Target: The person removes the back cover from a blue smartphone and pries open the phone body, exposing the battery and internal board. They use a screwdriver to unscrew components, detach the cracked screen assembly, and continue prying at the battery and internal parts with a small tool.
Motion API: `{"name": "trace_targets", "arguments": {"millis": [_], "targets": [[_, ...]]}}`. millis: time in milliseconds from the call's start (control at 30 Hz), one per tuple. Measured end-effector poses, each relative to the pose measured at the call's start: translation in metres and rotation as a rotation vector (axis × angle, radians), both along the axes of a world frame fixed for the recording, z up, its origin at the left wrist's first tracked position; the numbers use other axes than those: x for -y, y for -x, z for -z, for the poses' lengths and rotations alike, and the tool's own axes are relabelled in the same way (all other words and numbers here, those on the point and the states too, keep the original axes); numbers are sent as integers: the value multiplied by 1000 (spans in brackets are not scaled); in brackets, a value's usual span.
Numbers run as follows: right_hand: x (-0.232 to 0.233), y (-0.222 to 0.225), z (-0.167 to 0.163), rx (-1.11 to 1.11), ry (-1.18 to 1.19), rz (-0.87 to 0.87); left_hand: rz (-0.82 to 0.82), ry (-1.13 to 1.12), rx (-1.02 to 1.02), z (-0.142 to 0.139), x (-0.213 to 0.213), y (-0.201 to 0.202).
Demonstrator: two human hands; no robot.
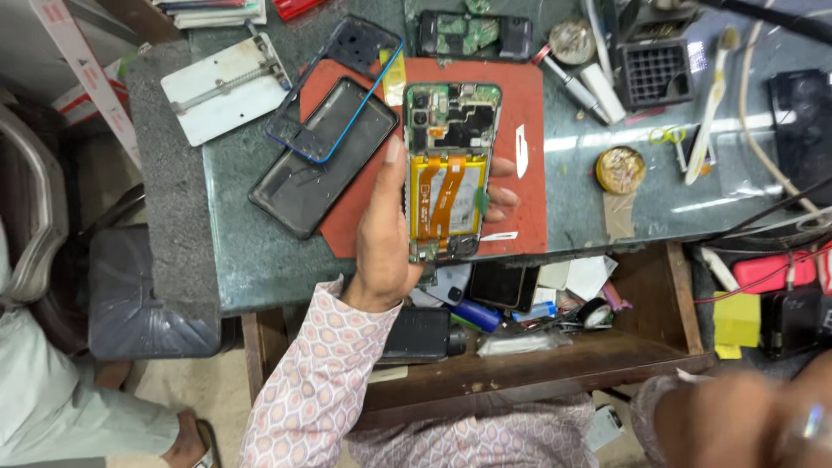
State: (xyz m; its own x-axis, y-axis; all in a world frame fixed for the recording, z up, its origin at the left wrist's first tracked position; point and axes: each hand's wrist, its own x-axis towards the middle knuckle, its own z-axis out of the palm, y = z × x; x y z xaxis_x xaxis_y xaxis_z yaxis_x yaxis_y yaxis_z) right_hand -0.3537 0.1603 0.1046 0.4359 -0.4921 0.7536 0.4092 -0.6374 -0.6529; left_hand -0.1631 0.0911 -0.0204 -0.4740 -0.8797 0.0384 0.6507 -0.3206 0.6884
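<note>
My left hand [386,234] grips an opened smartphone [451,169] with its back removed, showing the circuit board, camera module and orange flex cables over the battery. I hold it upright above a red work mat [527,104]. The thumb lies along the phone's left edge and the fingertips show at its right edge. My right hand [754,420] is blurred at the lower right corner, low and away from the bench; what it holds cannot be made out.
On the mat's left lie a dark back cover [316,169] and a blue-edged frame [351,78]. Another opened phone [472,35] sits behind. A metal holder plate [227,87], round tins [620,169], tools and cables crowd the green benchtop. An open wooden drawer [537,347] holds parts.
</note>
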Motion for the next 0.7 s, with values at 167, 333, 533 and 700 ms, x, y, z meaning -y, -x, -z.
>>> {"name": "trace_targets", "arguments": {"millis": [167, 333, 533, 700], "targets": [[18, 5, 30, 56, -185, 801, 16, -37, -55, -1, 2, 3], [47, 2, 59, -194, -347, 973, -27, 10, -11, -4, 3, 2], [54, -6, 76, -386, -291, 880, 16, -76, -10, 2, 2, 3], [54, -4, 78, -527, -137, 955, 14, -123, -17, 7, 1, 2]]}}
